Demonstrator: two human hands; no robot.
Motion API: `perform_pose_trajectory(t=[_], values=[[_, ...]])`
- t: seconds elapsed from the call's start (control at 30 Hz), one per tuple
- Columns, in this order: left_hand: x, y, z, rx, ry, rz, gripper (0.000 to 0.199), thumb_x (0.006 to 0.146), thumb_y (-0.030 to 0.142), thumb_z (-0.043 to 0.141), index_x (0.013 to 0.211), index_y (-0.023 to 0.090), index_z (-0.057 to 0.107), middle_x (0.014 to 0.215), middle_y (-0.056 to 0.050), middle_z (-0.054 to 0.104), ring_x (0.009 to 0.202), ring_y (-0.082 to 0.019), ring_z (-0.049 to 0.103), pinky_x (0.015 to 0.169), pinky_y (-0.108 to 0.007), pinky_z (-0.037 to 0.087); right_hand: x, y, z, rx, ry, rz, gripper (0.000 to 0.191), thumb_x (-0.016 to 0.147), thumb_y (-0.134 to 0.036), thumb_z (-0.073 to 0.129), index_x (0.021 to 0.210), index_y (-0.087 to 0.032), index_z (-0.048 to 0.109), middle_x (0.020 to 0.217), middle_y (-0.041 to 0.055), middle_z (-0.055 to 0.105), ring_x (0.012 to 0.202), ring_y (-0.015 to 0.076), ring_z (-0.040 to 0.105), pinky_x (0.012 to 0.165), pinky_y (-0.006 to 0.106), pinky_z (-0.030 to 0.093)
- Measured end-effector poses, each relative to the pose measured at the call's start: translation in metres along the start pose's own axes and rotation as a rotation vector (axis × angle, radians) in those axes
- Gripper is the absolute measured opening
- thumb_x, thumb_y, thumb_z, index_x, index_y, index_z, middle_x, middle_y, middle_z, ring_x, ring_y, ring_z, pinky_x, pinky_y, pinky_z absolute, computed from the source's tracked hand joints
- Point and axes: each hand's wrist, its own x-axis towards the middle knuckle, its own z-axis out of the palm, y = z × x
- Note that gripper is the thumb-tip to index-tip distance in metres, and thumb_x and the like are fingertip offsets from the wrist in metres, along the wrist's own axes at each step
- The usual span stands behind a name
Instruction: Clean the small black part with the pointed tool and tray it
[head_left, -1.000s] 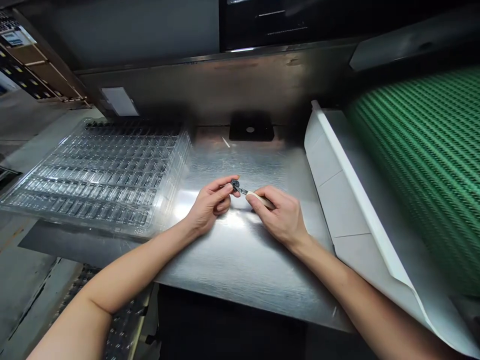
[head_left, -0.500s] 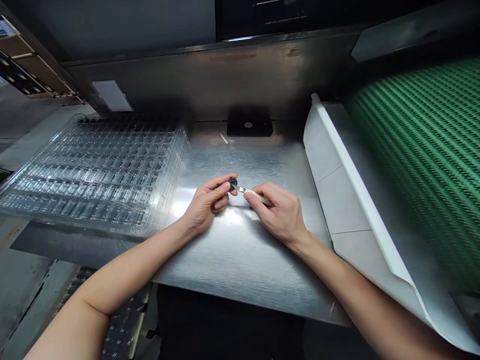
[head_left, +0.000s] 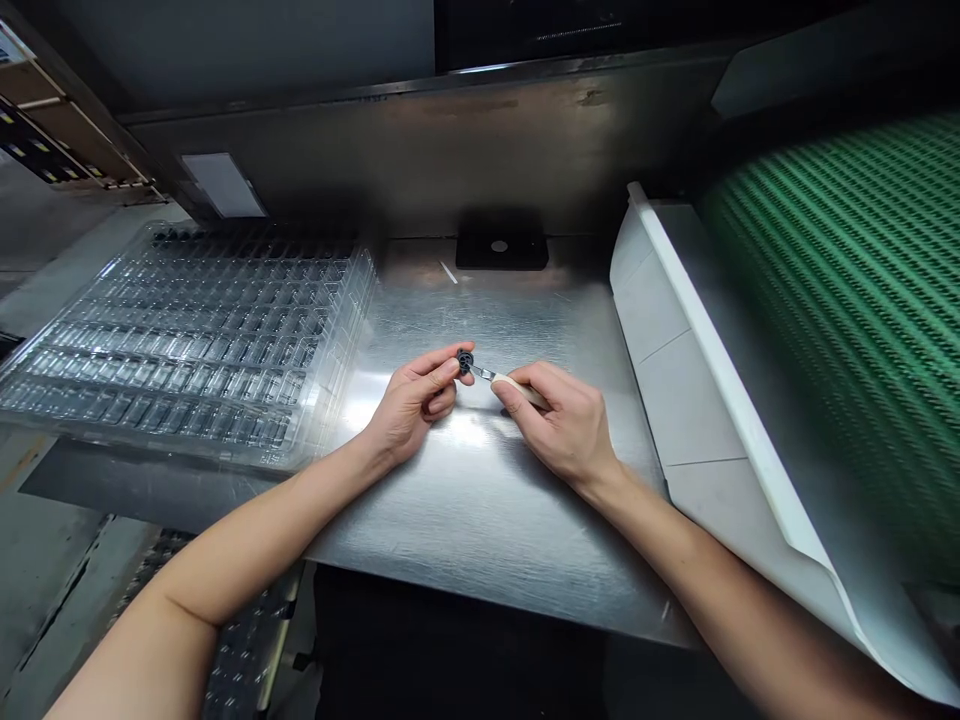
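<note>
Mid-worktop, the left hand (head_left: 411, 405) pinches a small black part (head_left: 466, 361) between thumb and forefinger, steadying it while the right hand (head_left: 564, 425), fingers closed round a pale-handled tool (head_left: 512, 387), touches its metal tip to it.

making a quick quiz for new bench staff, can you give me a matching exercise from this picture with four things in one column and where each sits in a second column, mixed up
Things
1. small black round part
2. clear plastic compartment tray
3. green ribbed conveyor belt
4. thin metal-tipped tool with a pale handle

Places
A. far right of the steel bench
B. pinched in the left hand
C. held in the right hand
D. left side of the bench

Pairs: 1-B, 2-D, 3-A, 4-C
</note>
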Motion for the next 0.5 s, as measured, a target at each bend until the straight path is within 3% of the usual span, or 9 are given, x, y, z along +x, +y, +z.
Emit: perform_pose_trajectory(t=[0.5], values=[[0.0001, 0.0003, 0.0003, -0.006, -0.01, -0.006, 0.042, 0.086, 0.036, 0.096, 0.123, 0.019, 0.085, 0.09, -0.005, 0.072, 0.053, -0.001, 0.036, 0.05, -0.018, 0.023, -0.0006, 0.0009, 0.0007, -0.001, -0.018, 0.022, 0.038, 0.119, -0.049, 0.062, 0.092, -0.022, 0.069, 0.081, 0.0016, 0.066, 0.07, 0.0196, 0.058, 0.067, 0.036, 0.038]])
